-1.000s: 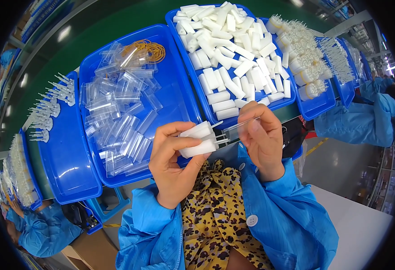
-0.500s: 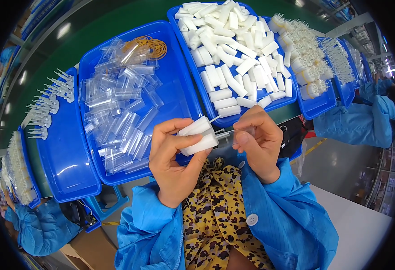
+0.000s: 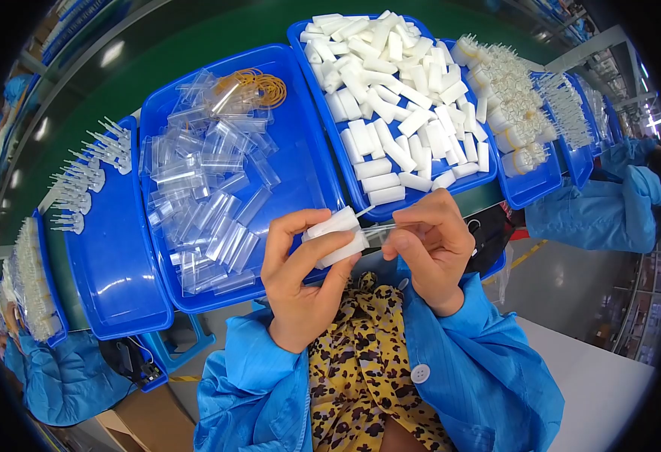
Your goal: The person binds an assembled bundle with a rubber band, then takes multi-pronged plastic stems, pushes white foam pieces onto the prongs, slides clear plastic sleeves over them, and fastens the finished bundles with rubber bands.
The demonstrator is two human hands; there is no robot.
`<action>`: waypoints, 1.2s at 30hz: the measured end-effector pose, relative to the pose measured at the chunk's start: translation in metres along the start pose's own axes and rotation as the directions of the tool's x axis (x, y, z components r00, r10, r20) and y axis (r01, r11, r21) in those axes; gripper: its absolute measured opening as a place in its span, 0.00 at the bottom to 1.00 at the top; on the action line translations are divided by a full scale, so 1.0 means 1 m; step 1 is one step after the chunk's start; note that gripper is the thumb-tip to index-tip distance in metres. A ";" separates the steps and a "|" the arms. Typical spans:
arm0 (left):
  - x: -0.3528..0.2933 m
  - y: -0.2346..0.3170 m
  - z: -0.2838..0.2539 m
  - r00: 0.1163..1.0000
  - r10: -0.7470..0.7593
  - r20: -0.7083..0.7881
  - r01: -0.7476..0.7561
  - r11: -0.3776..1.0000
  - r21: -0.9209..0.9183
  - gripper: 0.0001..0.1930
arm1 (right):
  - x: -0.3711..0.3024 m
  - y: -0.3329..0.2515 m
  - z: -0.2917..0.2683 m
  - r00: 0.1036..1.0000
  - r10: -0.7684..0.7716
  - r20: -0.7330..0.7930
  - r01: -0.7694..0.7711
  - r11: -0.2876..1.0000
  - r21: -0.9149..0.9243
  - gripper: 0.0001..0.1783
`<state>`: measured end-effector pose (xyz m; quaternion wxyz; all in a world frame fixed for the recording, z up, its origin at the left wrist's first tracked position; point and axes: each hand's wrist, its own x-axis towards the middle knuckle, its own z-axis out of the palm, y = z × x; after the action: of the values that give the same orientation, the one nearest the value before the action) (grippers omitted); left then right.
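My left hand (image 3: pixel 300 279) is closed around white foam pieces (image 3: pixel 334 235), which look pressed together side by side. A thin white prong sticks out of their right end, and clear stems show below it. My right hand (image 3: pixel 434 248) pinches a clear plastic piece (image 3: pixel 378 235) between thumb and forefinger, right beside the foam. Whether that plastic touches the foam is hard to make out. Ahead of my hands stands a blue tray (image 3: pixel 312 177) of loose clear plastic sleeves (image 3: pixel 214 218). To its right, another blue tray (image 3: pixel 343 162) holds a heap of white foam pieces (image 3: pixel 402 90).
Orange rubber bands (image 3: pixel 264 87) lie in the sleeve tray. At left, a blue tray (image 3: pixel 116 271) holds white pronged parts (image 3: pixel 82 177). More foam assemblies (image 3: pixel 507 98) fill a tray at right. Co-workers in blue sleeves (image 3: pixel 594 200) sit on both sides. A white surface (image 3: pixel 579 369) is at lower right.
My right hand has brought the clear plastic closer to the foam's right end, and it now shows narrower. My left hand has shifted slightly right and down, still holding the foam.
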<state>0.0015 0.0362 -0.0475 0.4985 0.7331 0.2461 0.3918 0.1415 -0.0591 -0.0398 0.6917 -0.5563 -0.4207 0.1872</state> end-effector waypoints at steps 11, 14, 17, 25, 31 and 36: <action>0.004 0.004 0.000 0.989 0.145 0.025 -0.146 0.987 0.072 0.11 | 0.009 0.002 -0.012 0.906 0.403 0.133 -0.424 0.862 0.277 0.10; 0.002 -0.003 0.000 0.992 0.124 0.027 -0.126 0.988 0.092 0.12 | 0.003 -0.004 0.003 0.993 0.122 -0.007 -0.122 0.990 -0.074 0.09; 0.002 0.004 0.001 0.998 0.038 0.050 -0.036 0.999 -0.034 0.16 | 0.014 0.000 -0.002 0.986 0.154 -0.064 -0.156 0.987 -0.040 0.13; 0.001 0.001 0.008 0.995 0.023 0.098 -0.010 0.992 -0.125 0.18 | 0.013 0.025 -0.006 0.990 -0.072 -0.117 0.056 0.989 -0.136 0.18; 0.004 -0.006 0.016 0.990 0.111 0.090 -0.109 0.994 -0.031 0.20 | 0.013 0.019 -0.007 1.000 -0.017 0.010 0.018 0.991 -0.134 0.38; 0.003 -0.002 0.022 0.999 0.031 0.021 -0.028 0.991 -0.133 0.25 | 0.014 0.008 -0.002 0.997 -0.038 0.068 0.061 0.921 -0.386 0.57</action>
<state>0.0211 0.0277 -0.0522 0.5429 0.7066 0.2028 0.4061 0.1523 -0.0479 -0.0420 0.5600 -0.6655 -0.4835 0.0990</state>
